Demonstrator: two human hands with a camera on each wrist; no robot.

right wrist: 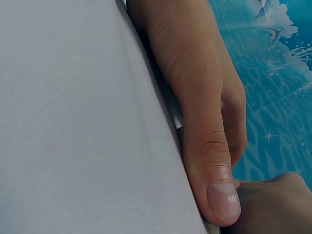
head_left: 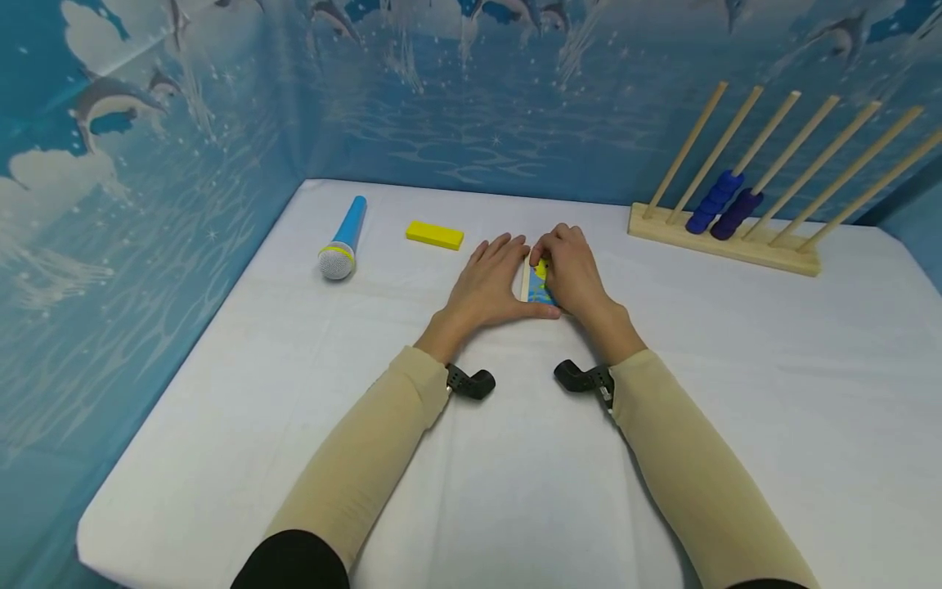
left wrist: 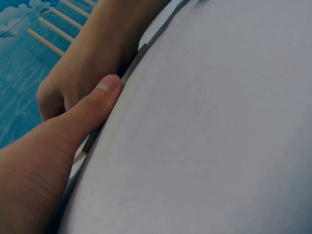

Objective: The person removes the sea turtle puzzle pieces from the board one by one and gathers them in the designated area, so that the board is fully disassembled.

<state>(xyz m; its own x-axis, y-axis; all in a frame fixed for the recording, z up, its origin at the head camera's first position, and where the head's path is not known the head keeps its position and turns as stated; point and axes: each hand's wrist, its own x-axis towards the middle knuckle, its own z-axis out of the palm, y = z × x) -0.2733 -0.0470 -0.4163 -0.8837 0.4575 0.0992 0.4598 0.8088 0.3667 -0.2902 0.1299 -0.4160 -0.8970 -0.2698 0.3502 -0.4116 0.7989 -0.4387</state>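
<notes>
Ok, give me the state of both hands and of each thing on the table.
Picture board: flat, partly covered by hands
Left hand: fingers outstretched, beside the board
Right hand: fingers curled at the board; any grip hidden
Microphone: lying down, head towards the person
Yellow block: lying flat
Peg rack: standing, five pegs bare
Blue beads: stacked on one peg
Purple beads: stacked on the next
</notes>
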